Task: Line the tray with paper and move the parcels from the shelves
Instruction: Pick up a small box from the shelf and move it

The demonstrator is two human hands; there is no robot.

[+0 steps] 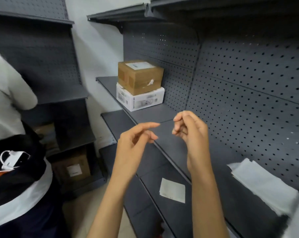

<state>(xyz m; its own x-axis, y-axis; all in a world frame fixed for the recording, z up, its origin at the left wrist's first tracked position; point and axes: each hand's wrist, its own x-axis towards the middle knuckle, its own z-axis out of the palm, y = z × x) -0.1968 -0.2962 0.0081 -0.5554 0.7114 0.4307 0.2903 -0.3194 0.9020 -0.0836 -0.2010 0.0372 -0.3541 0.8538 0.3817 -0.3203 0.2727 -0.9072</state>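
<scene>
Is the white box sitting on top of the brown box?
No, the brown box sits on top of the white box.

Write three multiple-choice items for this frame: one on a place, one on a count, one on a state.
1. Where does the brown box sit?
A. On the white box
B. On the floor
C. On the top shelf

2. How many boxes are stacked on the middle shelf?
A. One
B. Two
C. Four

3. What are the two hands holding?
A. A parcel each
B. A sheet of paper together
C. Nothing

Key:
1 A: the brown box rests directly on the white box.
2 B: only the brown and white boxes stand there.
3 C: the left hand and right hand hover above the shelf edge, fingers loosely curled around nothing.
</scene>
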